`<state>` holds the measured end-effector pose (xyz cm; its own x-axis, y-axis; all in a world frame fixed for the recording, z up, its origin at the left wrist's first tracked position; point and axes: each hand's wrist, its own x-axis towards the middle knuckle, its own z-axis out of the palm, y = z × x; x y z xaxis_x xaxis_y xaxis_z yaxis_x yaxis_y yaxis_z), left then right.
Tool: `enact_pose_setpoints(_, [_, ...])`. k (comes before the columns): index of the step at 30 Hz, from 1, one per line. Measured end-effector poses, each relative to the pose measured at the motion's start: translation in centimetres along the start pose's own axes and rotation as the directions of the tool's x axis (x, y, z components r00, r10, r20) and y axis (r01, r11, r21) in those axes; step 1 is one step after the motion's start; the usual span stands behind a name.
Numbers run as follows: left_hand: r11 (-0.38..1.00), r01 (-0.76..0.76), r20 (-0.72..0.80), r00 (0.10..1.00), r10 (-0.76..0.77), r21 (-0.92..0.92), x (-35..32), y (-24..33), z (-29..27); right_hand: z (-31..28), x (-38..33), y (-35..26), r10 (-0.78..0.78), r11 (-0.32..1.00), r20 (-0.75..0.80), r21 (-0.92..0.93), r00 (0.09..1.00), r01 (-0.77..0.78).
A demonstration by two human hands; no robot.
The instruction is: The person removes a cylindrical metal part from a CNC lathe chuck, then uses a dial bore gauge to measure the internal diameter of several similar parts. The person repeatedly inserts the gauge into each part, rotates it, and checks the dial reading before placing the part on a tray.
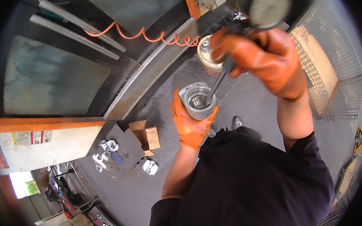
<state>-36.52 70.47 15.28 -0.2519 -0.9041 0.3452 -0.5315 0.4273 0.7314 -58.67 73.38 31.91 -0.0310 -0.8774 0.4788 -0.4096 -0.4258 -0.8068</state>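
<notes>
Both of my hands wear orange rubber-like gloves. My left hand (189, 127) is wrapped round a hollow, cylindrical metal part (201, 113) and holds it with its open bore upward. The bore has stepped inner walls. Above and to the right, my right hand (264, 58) grips a dial bore gauge (220, 82) by its dark handle. The gauge's round dial (270, 6) is on top, blurred, and its rod slants down into the bore. The tip of the rod is hidden inside the part.
A machine with windowed doors (54, 75) stands at the left, with an orange coiled hose (143, 34) before it. Beyond the part is a whitish round container (207, 61). At lower left are a cardboard box (151, 137) and several metal castings (108, 146). Wire mesh (346, 69) lines the right.
</notes>
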Motion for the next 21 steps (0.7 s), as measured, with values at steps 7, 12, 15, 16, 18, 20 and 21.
enact_pose_setpoints(7, [0.856,0.5,0.458,0.796,-0.395,-0.132,3.0,-8.4,9.8,-7.1,-4.3,7.5,0.526,0.846,-0.443,0.193,0.726,-0.496])
enact_pose_setpoints(12, [0.361,0.927,0.786,0.3,-0.54,-0.106,6.0,-17.4,21.2,-10.5,-9.6,18.1,0.632,0.753,-0.406,0.123,0.66,-0.646])
enact_pose_setpoints(15, [0.454,0.864,0.765,0.139,-0.628,0.216,10.7,-19.6,28.5,-11.4,-11.2,23.7,0.794,0.602,-0.271,0.224,0.544,-0.767])
enact_pose_setpoints(16, [0.492,0.824,0.721,0.157,-0.675,0.282,11.3,-22.5,32.6,-11.7,-11.1,26.0,0.831,0.553,-0.231,0.232,0.507,-0.8])
enact_pose_setpoints(18, [0.542,0.732,0.629,0.201,-0.751,0.413,10.8,-29.8,40.0,-12.7,-11.1,29.1,0.883,0.469,-0.115,0.244,0.455,-0.849])
enact_pose_setpoints(20, [0.575,0.602,0.583,0.212,-0.784,0.555,15.3,-30.5,45.3,-13.8,-11.0,32.1,0.92,0.381,-0.026,0.283,0.39,-0.88])
enact_pose_setpoints(21, [0.578,0.53,0.558,0.219,-0.8,0.62,17.3,-30.6,47.4,-14.3,-11.0,33.5,0.914,0.39,-0.008,0.286,0.405,-0.875])
